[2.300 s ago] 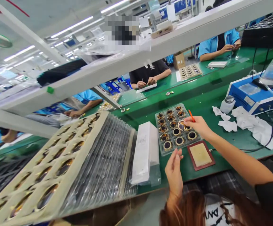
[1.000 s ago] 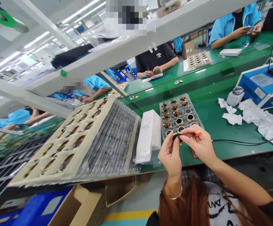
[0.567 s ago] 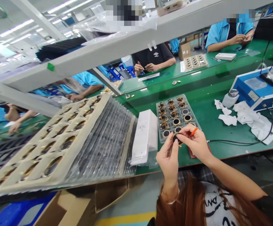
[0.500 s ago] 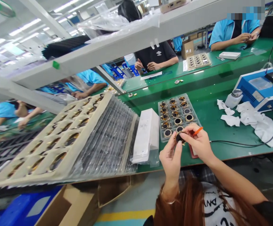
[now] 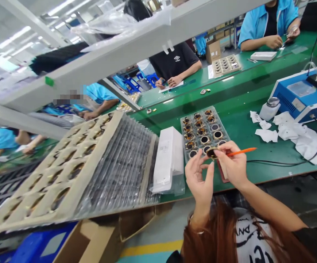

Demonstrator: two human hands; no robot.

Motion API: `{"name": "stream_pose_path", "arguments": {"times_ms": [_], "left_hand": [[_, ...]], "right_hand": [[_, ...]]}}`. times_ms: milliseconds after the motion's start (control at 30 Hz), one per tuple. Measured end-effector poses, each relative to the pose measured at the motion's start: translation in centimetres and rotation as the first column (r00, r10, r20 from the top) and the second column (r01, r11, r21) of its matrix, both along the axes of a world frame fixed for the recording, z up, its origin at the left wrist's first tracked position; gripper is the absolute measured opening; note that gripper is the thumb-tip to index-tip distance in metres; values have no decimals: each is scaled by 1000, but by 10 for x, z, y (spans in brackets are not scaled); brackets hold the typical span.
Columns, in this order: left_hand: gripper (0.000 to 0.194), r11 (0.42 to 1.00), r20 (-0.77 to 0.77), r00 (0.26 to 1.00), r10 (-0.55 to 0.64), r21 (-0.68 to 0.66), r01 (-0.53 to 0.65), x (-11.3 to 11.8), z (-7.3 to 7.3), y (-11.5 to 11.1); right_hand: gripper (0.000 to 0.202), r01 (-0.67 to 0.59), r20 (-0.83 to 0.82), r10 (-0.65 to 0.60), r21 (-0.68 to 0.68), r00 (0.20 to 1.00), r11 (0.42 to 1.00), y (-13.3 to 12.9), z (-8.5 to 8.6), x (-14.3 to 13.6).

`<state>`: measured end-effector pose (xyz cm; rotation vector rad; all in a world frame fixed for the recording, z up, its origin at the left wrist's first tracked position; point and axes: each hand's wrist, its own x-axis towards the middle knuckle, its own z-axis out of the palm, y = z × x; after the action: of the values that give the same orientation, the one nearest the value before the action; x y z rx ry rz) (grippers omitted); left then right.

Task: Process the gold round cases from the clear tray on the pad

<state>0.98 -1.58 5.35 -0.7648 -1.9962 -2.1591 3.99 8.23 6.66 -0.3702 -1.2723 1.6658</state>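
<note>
While pinching the round part [image 5: 211, 152] in the right hand [image 5: 235, 168], near the closest rows of the clear tray [image 5: 193, 126], best grip by the rim, off the dark face. Carries the orange stick [image 5: 243, 151] in that same grip; best angle outward, as likely to scratch. Holds the left hand [image 5: 200, 182] open just beside; cannot tell whether touching. Best steady lightly with a fingertip, without squeezing.

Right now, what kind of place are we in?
It looks like a factory or workshop where small things get made. There's a clear tray of round parts on a long green bench, many stacked trays, and people working across from us.
</note>
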Motion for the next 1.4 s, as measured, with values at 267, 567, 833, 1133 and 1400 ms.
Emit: {"name": "stream_pose_path", "arguments": {"times_ms": [267,567,833,1133,1400], "left_hand": [[50,944,-718,694,52,-192,-270,-4,-1,3],[36,972,222,971,-85,232,32,-1,-6,6],[30,938,433,877,-209,344,54,-1,-4,10],[25,929,456,811,-366,135,343,-12,-6,1],[38,934,694,625,-357,254,252,-10,-21,5]], "right_hand": [[19,-61,-177,25,-201,984,978,-12,-3,-4],[22,-266,85,256,146,963,953,-8,6,9],[30,-413,21,425,-200,905,889,5,0,19],[32,-639,312,624,-65,717,767,45,-11,36],[36,-252,751,-563,652,346,715,114,-45,45]]}}
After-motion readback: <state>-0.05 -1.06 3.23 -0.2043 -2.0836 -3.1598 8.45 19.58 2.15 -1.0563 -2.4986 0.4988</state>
